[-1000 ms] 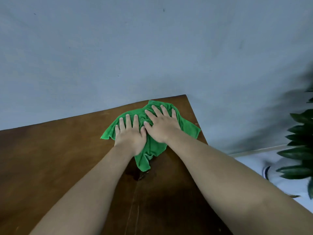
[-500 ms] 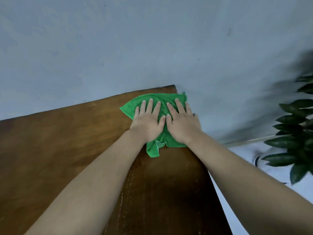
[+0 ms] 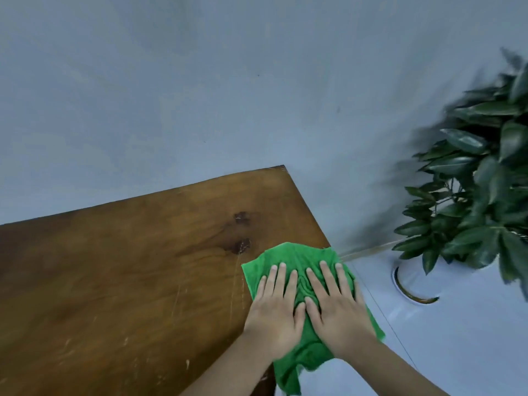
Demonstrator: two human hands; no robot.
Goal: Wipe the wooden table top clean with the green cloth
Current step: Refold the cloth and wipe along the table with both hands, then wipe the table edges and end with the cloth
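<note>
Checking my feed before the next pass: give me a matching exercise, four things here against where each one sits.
Things:
1 green cloth
2 left hand
3 plant
4 dark marks

Places:
A off to the right of the table
B pressed flat on the cloth
C draped over the table's right edge
D on bare wood beyond the cloth

Pairs: 1-C, 2-B, 3-A, 4-D

Illumination dim, cool, diffuse; soft shadow on wall beside plant; plant leaves motion-blurred at right; wide-angle edge distortion.
</note>
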